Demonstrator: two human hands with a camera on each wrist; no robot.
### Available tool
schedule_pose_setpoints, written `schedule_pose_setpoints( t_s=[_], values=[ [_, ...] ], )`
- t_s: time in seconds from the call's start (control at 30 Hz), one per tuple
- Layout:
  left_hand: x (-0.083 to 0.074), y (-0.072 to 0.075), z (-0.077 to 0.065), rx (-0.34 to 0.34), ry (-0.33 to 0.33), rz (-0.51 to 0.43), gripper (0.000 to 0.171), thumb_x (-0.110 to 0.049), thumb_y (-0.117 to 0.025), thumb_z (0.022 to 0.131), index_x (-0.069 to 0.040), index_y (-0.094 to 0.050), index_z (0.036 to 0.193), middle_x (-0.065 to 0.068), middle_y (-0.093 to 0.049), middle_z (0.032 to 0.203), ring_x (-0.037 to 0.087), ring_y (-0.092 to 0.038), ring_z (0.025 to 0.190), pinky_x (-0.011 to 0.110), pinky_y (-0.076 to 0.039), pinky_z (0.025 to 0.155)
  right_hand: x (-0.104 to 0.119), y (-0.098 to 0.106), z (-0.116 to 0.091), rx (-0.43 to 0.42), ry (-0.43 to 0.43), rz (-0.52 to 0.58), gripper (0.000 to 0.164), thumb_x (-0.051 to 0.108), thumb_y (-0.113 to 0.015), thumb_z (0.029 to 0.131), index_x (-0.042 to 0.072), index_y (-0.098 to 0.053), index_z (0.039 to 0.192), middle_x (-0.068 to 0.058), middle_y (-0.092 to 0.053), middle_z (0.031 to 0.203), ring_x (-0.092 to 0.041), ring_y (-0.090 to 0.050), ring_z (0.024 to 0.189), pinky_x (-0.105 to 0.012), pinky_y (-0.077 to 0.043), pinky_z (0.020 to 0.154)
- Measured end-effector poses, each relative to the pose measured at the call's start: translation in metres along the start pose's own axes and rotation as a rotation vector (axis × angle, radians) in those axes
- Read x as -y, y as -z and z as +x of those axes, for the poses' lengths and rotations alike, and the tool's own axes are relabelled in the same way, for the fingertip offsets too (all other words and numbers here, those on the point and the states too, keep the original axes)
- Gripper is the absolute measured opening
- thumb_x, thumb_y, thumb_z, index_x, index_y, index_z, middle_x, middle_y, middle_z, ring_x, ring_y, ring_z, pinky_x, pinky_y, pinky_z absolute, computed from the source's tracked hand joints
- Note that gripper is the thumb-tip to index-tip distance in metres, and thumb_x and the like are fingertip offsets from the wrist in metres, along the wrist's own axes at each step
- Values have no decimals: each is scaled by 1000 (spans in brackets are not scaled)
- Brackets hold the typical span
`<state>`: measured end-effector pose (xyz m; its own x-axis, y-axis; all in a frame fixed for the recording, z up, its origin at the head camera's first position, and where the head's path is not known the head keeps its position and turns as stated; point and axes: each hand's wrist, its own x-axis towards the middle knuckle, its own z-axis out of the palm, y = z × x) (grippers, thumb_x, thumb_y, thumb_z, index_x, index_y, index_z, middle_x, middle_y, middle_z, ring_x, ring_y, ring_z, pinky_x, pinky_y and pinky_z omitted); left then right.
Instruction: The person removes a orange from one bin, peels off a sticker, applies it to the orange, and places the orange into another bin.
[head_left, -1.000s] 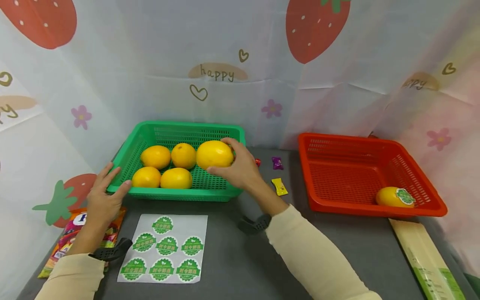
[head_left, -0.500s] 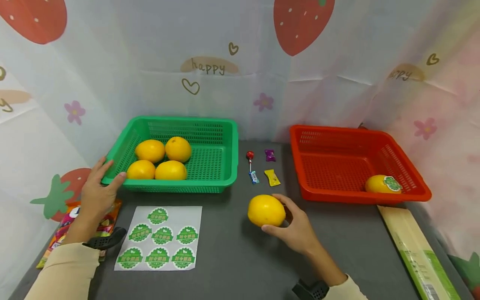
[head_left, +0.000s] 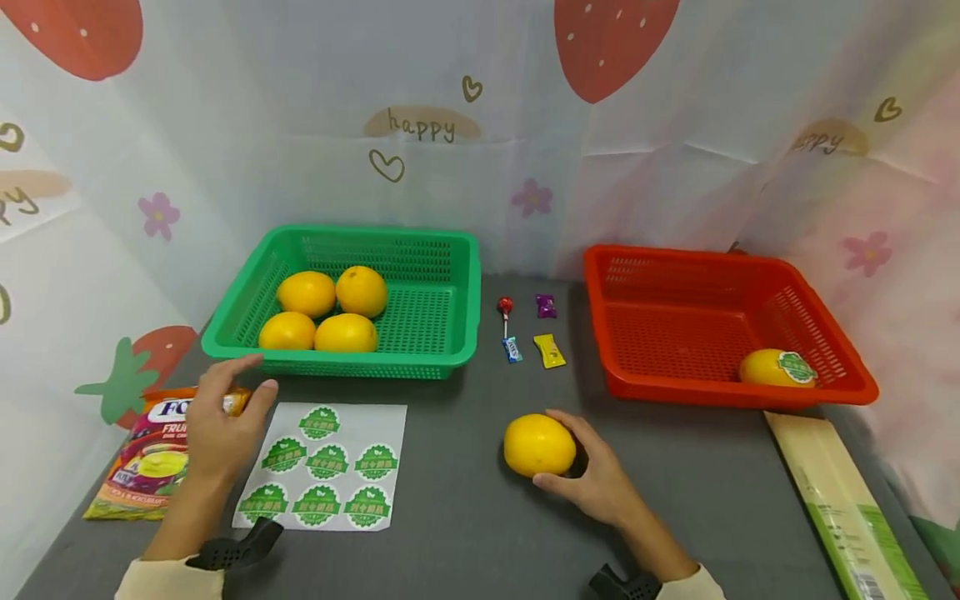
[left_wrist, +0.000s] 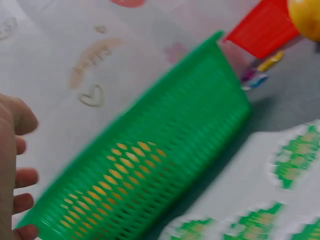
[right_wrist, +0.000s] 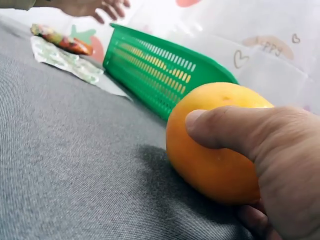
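Note:
My right hand grips a yellow-orange orange low over the grey table, thumb on the near side and fingers around the far side. The right wrist view shows the thumb across the orange; whether its underside touches the cloth I cannot tell. My left hand holds nothing, its fingers loosely spread between the green basket and a sticker sheet. Several oranges lie in that basket's left half. On the sheet are several round green stickers.
A red basket at right holds one orange bearing a green sticker. Between the baskets lie a lollipop and small wrapped candies. A candy bag lies left, and a long flat package lies right.
My right hand has lifted the orange out of the green basket and brought it right and down to the table's middle. My left hand has let go of the basket's rim and drawn back.

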<state>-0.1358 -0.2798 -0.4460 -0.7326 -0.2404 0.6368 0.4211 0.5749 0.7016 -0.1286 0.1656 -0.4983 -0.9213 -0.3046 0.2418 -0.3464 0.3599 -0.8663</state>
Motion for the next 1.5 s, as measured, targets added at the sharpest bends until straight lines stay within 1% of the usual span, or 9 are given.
schedule_pose_setpoints(
  t_s=[0.1, 0.2, 0.3, 0.43, 0.63, 0.87, 1.2, 1.37, 1.5],
  values=[
    [2, -11, -6, 115, 96, 49, 33, -2, -65, 88, 2, -63, 121, 15, -60, 117, 14, -48, 108, 27, -37, 92, 2, 0, 0, 24, 21, 2, 81, 23, -87, 73, 12, -46, 141, 3, -51, 134, -20, -51, 112, -55, -37, 96],
    [9, -18, -11, 189, 178, 90, 34, -8, -65, 91, 1, -61, 124, 16, -58, 120, 27, -48, 112, 45, -39, 96, 2, 0, 1, 47, 58, 9, 68, 19, -81, 80, 12, -47, 139, 1, -52, 133, -21, -51, 112, -52, -38, 96],
    [18, -22, -13, 231, 197, 95, 34, -9, -64, 91, 4, -60, 122, 21, -57, 120, 36, -47, 114, 57, -37, 94, 0, -2, 1, 59, 104, 47, 54, 9, -73, 87, 11, -50, 135, -4, -55, 130, -22, -53, 108, -41, -41, 94],
    [30, -27, -19, 257, 191, 107, 33, -6, -64, 90, 3, -60, 121, 20, -59, 119, 35, -48, 111, 52, -37, 91, 4, -3, -1, 43, 134, 120, 57, -5, -74, 81, 3, -51, 132, -16, -54, 129, -24, -54, 109, -27, -42, 94],
    [43, -38, -24, 267, 185, 99, 35, 4, -61, 86, 1, -62, 121, 17, -60, 116, 33, -48, 109, 50, -36, 91, 32, 3, -3, -23, 195, 136, 67, -13, -79, 70, -13, -49, 130, -31, -50, 124, -26, -54, 109, -26, -42, 96],
    [42, -47, -20, 366, 180, 176, 31, -1, -60, 88, -1, -65, 118, 17, -58, 117, 36, -46, 113, 59, -33, 96, 31, 11, -3, -50, 221, 105, 65, -17, -77, 69, -14, -50, 129, -27, -51, 121, -21, -53, 105, -25, -42, 96],
    [41, -51, -20, 401, 182, 272, 16, -4, -61, 87, 4, -72, 97, 18, -51, 103, 36, -44, 97, 51, -36, 81, 1, 10, -3, -30, 189, 110, 68, -6, -80, 74, -8, -49, 134, -12, -51, 128, -19, -52, 110, -26, -39, 99],
    [45, -46, -23, 374, 187, 270, 7, -5, -61, 91, -1, -67, 91, 16, -54, 101, 34, -45, 95, 50, -35, 81, 24, 7, -4, -24, 179, 113, 66, -10, -78, 73, -9, -50, 132, -20, -51, 125, -21, -52, 109, -26, -40, 99],
    [43, -39, -25, 393, 285, 251, 9, -12, -56, 98, -6, -62, 100, 15, -55, 105, 32, -46, 96, 50, -37, 84, 33, 4, -3, -33, 196, 106, 65, -13, -78, 71, -10, -51, 130, -24, -52, 122, -23, -53, 107, -24, -40, 97]
  ],
)
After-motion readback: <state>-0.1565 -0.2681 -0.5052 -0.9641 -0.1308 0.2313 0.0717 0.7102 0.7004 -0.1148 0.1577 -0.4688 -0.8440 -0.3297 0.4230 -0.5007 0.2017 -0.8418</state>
